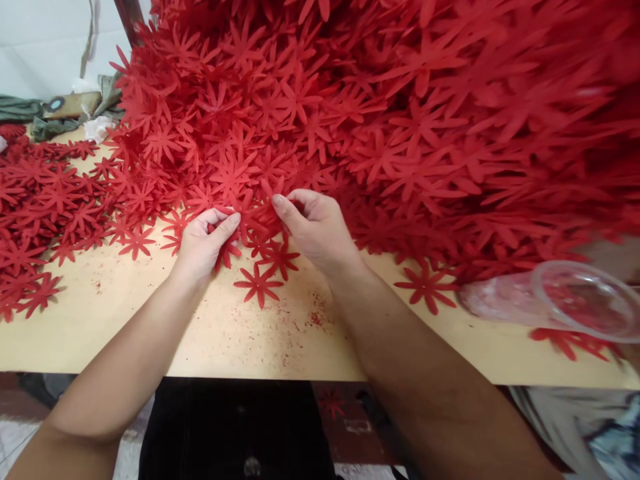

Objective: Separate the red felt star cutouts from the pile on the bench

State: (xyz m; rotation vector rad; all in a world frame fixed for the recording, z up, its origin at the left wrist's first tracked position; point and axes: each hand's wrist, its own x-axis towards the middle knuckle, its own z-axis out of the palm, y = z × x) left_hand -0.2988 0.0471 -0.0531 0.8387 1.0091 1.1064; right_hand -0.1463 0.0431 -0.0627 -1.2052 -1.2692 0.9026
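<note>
My left hand (203, 240) is closed at the front edge of the big heap, its thumb and fingers pinching red flower cutouts that poke out below the fingers. Right of it, my right hand (320, 230) pinches a petal of a red flower cutout (255, 217) between thumb and fingertips. That flower spans the gap between the two hands, against the heap behind it, so its full outline is hard to tell. A loose flower cutout (258, 285) lies flat on the table just below, with another touching it.
A huge heap of red flower cutouts (300, 107) rises behind my hands. A smaller pile (45, 213) lies left. A clear plastic cup (500, 297) lies on its side at right. Red crumbs (315, 319) dot the pale tabletop (130, 320). Green cloth (20, 108) sits back left.
</note>
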